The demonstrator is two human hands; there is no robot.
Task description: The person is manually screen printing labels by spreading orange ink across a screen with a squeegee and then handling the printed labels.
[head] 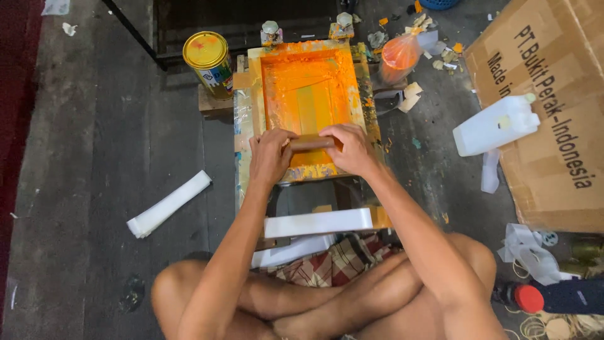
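A wooden screen-printing frame (251, 101) smeared with orange ink lies on the floor in front of me. Both my hands grip a brown wooden squeegee (311, 142) at the frame's near end. My left hand (270, 154) holds its left end, my right hand (352, 148) its right end. The blade rests on the orange mesh (308, 88). Below the frame a stack of white sheets (318, 222) lies near my crossed legs.
A yellow-lidded tin (209, 60) stands left of the frame. An orange plastic bag (400, 55) sits to the right. A white jerrycan (496, 124) lies on a big cardboard box (553, 94). A folded white bundle (168, 204) lies at left on the grey floor.
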